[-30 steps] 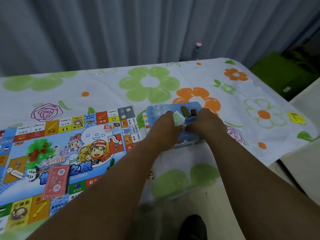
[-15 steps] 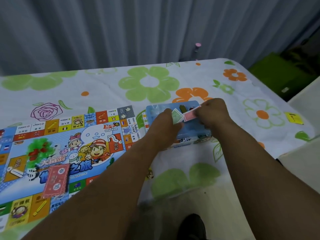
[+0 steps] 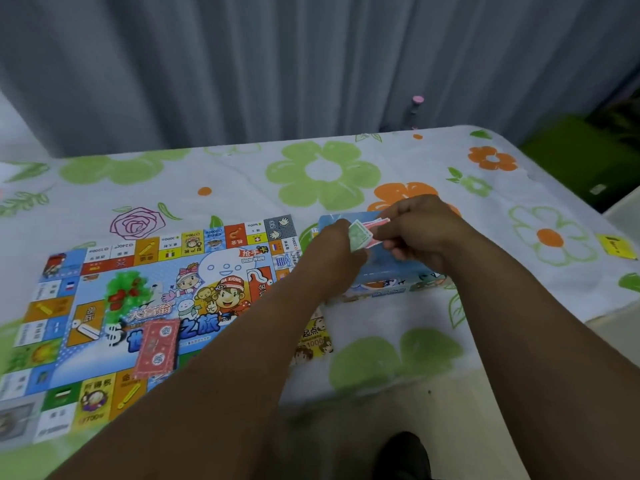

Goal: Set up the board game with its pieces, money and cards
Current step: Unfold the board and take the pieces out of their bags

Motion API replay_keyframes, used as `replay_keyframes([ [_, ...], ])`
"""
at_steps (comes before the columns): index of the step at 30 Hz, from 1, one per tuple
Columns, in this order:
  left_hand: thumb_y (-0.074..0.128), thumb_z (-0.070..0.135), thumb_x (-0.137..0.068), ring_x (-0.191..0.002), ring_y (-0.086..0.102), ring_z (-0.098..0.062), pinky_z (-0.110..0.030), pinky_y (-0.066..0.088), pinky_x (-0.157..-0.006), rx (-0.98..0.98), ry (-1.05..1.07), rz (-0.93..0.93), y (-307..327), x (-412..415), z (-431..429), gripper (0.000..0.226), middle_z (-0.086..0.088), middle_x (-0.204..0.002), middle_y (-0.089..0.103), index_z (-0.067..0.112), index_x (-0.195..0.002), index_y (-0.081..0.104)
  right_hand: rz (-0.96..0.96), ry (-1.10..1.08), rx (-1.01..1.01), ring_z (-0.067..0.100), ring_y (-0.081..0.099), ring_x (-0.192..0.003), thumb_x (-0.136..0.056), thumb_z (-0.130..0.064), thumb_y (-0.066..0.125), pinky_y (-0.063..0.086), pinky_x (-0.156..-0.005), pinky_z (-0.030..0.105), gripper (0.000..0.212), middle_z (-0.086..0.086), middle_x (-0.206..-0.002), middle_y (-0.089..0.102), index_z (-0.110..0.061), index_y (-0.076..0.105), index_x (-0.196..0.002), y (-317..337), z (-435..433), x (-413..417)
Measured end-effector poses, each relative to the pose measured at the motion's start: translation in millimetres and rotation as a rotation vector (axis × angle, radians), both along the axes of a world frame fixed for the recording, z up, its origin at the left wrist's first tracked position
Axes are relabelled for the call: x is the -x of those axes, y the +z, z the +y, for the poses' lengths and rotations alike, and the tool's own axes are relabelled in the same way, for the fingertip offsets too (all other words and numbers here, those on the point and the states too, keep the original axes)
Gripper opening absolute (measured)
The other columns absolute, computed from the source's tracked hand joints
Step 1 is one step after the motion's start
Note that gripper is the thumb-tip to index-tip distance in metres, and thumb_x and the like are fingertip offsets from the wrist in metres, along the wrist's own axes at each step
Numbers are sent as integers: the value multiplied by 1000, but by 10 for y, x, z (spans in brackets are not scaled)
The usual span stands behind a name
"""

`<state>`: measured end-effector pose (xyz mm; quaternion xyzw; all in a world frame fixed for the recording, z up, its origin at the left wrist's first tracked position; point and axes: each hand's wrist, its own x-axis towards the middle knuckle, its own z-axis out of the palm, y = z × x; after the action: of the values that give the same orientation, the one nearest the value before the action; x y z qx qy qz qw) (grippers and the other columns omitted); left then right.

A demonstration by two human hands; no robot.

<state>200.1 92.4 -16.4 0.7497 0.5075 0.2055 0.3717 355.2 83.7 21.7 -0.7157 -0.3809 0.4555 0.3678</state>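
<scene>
Setup looks roughly at its midpoint, to judge by what lies out. The board (image 3: 173, 289) is unfolded flat on the left half of the desk (image 3: 433, 344), on a flowered cloth (image 3: 322, 174). A small stack of red cards (image 3: 156, 348) lies face down on the board's lower middle, so the cards seem at least partly placed.

Just beside the board's right edge stands the blue box (image 3: 381, 275), and both hands are raised over it. The left hand (image 3: 334, 245) pinches a few green notes (image 3: 360, 235) between thumb and fingers. The right hand (image 3: 420, 226) has its fingers curled round some red notes (image 3: 379, 221), which touch or overlap the green ones where the hands meet. I judge that the money is being sorted by colour. None of it is laid out on the desk or board.

Still to do, as far as can be seen: set the money down in piles, put out the playing pieces, and place any further cards. No pieces stand on the board. Whether any lie in the box I cannot tell, as the hands cover its inside. A yellow slip (image 3: 618, 245) lies alone near the desk's far right edge, well apart from the rest; it is too small to read.
</scene>
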Motion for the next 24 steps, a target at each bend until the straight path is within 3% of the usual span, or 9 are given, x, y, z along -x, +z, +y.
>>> replay_keyframes([
  [3, 59, 18, -95, -73, 50, -15, -18, 32, -50, -7, -22, -6, 52, 105, -30, 36, -2, -98, 53, 14, -129, 47, 34, 20, 2, 15, 57, -46, -82, 4, 76, 47, -44, 23, 21, 12, -56, 63, 7, 67, -101, 9, 8, 50],
  [7, 65, 20, -92, -86, 53, -23, -18, 30, -51, -21, 8, 7, 87, 249, -36, 31, -9, -106, 54, 9, -118, 52, 98, 100, 6, 14, 57, -49, -86, 1, 74, 47, -46, 23, 16, 15, -66, 62, 10, 70, -97, 13, 10, 154],
  [12, 67, 23, -91, -78, 50, -18, -25, 33, -53, -4, 24, 48, 95, 442, -55, 25, -3, -93, 54, 12, -108, 51, 195, 144, 71, 17, 62, -57, -99, -8, 58, 51, -51, 27, 19, 21, -82, 69, 8, 66, -106, 7, 0, 355],
  [17, 66, 20, -90, -71, 50, -15, -27, 35, -53, -1, 4, 62, 174, 667, -123, 25, 1, -85, 53, 9, -110, 55, 300, 178, 108, 19, 62, -60, -102, -13, 54, 51, -52, 29, 24, 23, -91, 68, 8, 64, -110, -15, -38, 600],
  [21, 66, 18, -91, -81, 56, -21, -23, 35, -53, 0, 18, 98, 207, 885, -183, 24, -7, -96, 60, 7, -112, 57, 324, 211, 149, 17, 58, -57, -102, -18, 54, 48, -50, 29, 24, 17, -85, 68, 1, 68, -105, -64, -71, 844],
  [24, 65, 15, -92, -85, 58, -26, -29, 38, -56, 24, 16, 121, 230, 1052, -240, 26, -13, -100, 62, 3, -114, 57, 324, 246, 162, 13, 57, -51, -102, -21, 55, 45, -45, 25, 24, 10, -74, 69, -6, 71, -93, -92, -98, 1043],
])
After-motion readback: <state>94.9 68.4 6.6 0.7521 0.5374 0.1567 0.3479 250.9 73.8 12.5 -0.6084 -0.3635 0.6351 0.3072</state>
